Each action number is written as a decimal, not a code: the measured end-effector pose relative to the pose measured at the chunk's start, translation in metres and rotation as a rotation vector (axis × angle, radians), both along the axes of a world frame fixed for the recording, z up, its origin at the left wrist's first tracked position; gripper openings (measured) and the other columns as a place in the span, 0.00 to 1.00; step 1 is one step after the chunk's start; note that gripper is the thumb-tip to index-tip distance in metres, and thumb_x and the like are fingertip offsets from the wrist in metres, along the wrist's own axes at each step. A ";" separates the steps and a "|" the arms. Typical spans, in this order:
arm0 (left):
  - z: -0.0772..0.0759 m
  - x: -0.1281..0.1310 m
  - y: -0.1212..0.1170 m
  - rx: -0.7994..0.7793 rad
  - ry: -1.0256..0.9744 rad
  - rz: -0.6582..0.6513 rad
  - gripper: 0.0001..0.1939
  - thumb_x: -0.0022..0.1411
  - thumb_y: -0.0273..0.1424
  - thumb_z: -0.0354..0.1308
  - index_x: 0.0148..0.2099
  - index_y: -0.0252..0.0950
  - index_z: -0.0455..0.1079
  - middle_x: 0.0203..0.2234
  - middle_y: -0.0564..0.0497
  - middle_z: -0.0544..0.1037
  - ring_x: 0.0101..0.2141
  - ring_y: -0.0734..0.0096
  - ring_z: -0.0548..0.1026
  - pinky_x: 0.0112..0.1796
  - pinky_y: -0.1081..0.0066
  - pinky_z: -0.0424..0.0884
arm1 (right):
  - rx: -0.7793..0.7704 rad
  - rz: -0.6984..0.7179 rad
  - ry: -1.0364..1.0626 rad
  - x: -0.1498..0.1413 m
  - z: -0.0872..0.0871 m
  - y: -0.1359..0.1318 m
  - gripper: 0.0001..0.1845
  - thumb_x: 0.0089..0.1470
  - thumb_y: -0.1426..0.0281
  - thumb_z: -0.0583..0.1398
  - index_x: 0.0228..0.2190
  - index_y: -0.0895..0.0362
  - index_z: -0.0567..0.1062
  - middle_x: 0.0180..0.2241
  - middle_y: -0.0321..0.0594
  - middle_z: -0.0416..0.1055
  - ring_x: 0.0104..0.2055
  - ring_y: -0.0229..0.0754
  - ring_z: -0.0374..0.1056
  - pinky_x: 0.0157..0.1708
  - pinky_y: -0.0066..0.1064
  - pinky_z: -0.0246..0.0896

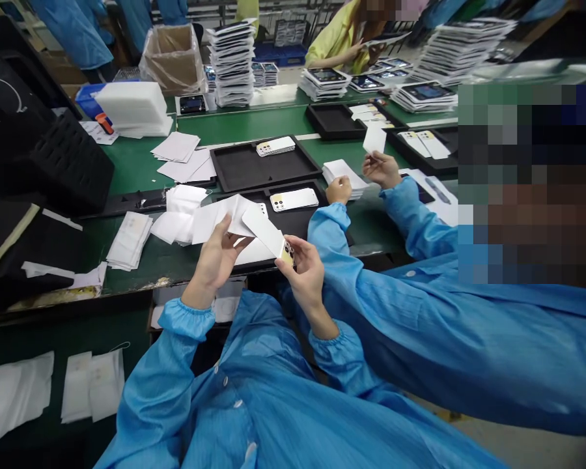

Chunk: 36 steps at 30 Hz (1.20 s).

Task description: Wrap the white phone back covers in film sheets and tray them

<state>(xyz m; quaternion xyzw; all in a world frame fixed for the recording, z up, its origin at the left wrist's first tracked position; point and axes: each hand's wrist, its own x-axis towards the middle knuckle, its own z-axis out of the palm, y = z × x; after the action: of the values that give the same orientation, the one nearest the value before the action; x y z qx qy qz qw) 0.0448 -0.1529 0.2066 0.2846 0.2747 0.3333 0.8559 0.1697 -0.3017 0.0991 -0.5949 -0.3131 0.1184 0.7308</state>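
Observation:
My left hand [215, 257] has its thumb and fingers closed on a thin white sleeve [209, 221]. In my right hand [305, 272] is a white phone [262, 231], pinched at its camera end, with round lenses on a pale yellow patch. The phone slants up to the left, and its far end lies against or inside the sleeve; I cannot tell which. Just beyond my hands, a black tray [297, 225] holds another white phone [293, 199]. More white sleeves [180, 212] lie left of the tray.
To my right a co-worker's hand [383, 170] holds up a white sheet. Behind stands a second black tray [268, 174] with stacked phones. Filled sleeves [131, 240] lie on the green bench at left, and others [94, 385] rest lower down. A black machine [34, 130] borders the left side.

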 end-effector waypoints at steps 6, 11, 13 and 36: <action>-0.004 0.001 -0.009 0.183 -0.014 0.005 0.16 0.57 0.34 0.82 0.43 0.32 0.85 0.49 0.40 0.89 0.62 0.51 0.82 0.66 0.58 0.76 | -0.018 -0.001 -0.120 -0.005 0.004 -0.002 0.30 0.57 0.55 0.77 0.55 0.52 0.77 0.61 0.50 0.77 0.66 0.56 0.75 0.70 0.52 0.73; -0.005 0.008 -0.009 0.103 0.035 0.279 0.12 0.66 0.28 0.75 0.51 0.36 0.84 0.54 0.44 0.88 0.63 0.55 0.82 0.64 0.59 0.79 | 0.017 -0.031 -0.106 -0.006 0.001 -0.003 0.31 0.56 0.56 0.78 0.55 0.52 0.76 0.62 0.52 0.76 0.65 0.57 0.76 0.70 0.54 0.72; -0.005 0.007 -0.005 0.093 0.037 0.345 0.11 0.69 0.27 0.73 0.52 0.35 0.83 0.55 0.44 0.88 0.62 0.55 0.82 0.63 0.59 0.80 | 0.030 -0.035 -0.121 -0.004 -0.001 -0.004 0.33 0.55 0.57 0.78 0.56 0.52 0.76 0.62 0.52 0.77 0.65 0.57 0.76 0.71 0.56 0.71; -0.024 -0.024 0.028 0.140 0.162 0.346 0.17 0.58 0.36 0.83 0.46 0.37 0.85 0.47 0.48 0.89 0.57 0.55 0.85 0.58 0.61 0.83 | -0.084 0.104 -0.715 0.025 0.038 -0.039 0.41 0.49 0.59 0.82 0.61 0.46 0.75 0.61 0.50 0.79 0.63 0.65 0.78 0.60 0.62 0.78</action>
<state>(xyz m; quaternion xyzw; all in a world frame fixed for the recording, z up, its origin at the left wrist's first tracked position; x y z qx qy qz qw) 0.0209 -0.1253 0.1828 0.3179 0.3636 0.4695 0.7391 0.1949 -0.3405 0.1371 -0.6114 -0.5734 -0.0473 0.5433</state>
